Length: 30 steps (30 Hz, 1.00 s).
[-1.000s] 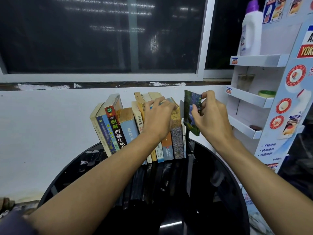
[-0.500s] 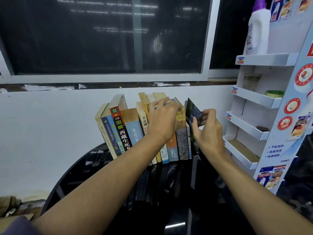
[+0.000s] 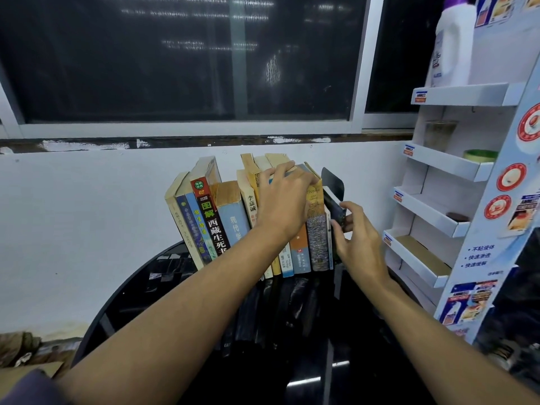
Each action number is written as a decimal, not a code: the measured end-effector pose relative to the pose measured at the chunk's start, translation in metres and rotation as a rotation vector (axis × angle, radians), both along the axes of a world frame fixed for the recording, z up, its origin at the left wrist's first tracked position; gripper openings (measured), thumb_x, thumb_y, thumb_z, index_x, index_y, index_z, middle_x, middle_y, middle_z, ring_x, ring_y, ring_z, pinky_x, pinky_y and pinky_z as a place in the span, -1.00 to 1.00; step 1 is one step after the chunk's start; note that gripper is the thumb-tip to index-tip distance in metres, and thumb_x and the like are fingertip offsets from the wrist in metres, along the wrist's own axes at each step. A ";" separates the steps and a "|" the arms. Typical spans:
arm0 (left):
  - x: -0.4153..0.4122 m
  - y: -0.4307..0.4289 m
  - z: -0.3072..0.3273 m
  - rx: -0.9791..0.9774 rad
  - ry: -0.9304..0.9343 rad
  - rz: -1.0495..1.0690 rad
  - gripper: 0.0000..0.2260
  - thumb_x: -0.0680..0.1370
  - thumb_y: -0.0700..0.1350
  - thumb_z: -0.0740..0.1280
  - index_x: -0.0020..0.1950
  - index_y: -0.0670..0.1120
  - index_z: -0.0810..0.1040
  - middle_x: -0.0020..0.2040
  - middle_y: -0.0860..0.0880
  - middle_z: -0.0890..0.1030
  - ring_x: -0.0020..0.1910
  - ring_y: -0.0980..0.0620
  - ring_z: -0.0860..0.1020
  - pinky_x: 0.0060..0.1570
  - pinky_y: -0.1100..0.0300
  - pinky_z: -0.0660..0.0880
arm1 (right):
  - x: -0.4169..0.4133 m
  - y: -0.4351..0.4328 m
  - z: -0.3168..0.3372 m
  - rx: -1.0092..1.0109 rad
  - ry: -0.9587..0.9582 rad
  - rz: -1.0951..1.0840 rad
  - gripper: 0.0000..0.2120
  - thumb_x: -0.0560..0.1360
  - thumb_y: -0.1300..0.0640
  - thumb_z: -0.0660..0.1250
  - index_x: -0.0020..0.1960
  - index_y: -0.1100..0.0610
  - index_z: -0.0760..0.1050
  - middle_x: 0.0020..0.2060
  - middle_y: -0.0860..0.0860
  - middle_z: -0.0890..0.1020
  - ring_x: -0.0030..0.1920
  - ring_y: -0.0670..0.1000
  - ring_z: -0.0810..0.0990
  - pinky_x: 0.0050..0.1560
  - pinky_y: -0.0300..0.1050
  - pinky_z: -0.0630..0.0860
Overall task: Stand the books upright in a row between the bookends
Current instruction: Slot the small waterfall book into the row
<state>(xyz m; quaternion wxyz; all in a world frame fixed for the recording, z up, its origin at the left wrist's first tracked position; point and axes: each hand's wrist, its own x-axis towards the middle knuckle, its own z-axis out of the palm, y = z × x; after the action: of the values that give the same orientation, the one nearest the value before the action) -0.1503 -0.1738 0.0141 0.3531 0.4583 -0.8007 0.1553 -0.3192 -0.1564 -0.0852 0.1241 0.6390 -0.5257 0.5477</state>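
A glossy black round table stood against a white wall under a dark window. Right of the row of books rose a white cardboard rack. The row, yellowed paperbacks with blue, black and orange spines, stood at the table's far edge. The left hand curled its fingers over the row's right-hand tops, and the right hand pinched a slim dark book at the row's right end, beside a black bookend.
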 end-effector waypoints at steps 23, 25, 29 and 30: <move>-0.001 0.001 0.001 0.014 0.007 0.016 -0.60 0.47 -0.16 0.48 0.27 0.11 0.56 0.32 0.09 0.58 0.50 0.00 0.27 0.32 0.03 0.09 | -0.027 0.012 -0.017 0.264 0.077 0.257 -0.49 0.58 0.29 0.32 0.48 0.06 0.32 0.07 -0.10 0.50 0.05 -0.28 0.54 0.07 -0.46 0.51; -0.001 0.001 0.002 0.015 0.006 0.017 -0.60 0.47 -0.16 0.48 0.27 0.11 0.56 0.32 0.09 0.58 0.50 0.00 0.27 0.31 0.03 0.08 | -0.033 0.012 -0.015 0.331 0.072 0.297 -0.44 0.57 0.31 0.33 0.50 0.00 0.29 0.05 -0.08 0.52 0.08 -0.20 0.57 0.07 -0.44 0.53; -0.001 0.000 0.002 0.018 0.006 0.015 -0.59 0.47 -0.16 0.48 0.28 0.11 0.56 0.32 0.09 0.58 0.50 -0.01 0.28 0.30 0.02 0.09 | -0.043 0.009 -0.013 0.325 0.127 0.274 -0.42 0.56 0.30 0.38 0.48 -0.04 0.31 0.02 -0.05 0.56 0.03 -0.14 0.62 -0.04 -0.35 0.58; -0.001 0.000 0.002 0.019 0.006 0.014 -0.59 0.47 -0.16 0.47 0.28 0.11 0.55 0.32 0.09 0.58 0.50 -0.01 0.28 0.30 0.02 0.09 | -0.043 0.007 -0.014 0.310 0.131 0.266 -0.42 0.55 0.30 0.39 0.48 -0.05 0.32 0.02 -0.05 0.56 0.00 -0.13 0.61 -0.05 -0.30 0.60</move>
<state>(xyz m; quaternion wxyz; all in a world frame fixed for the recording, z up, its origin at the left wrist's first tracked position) -0.1516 -0.1736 0.0160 0.3498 0.4678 -0.7978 0.1489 -0.3627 -0.1494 -0.0990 -0.0149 0.7483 -0.5056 0.4292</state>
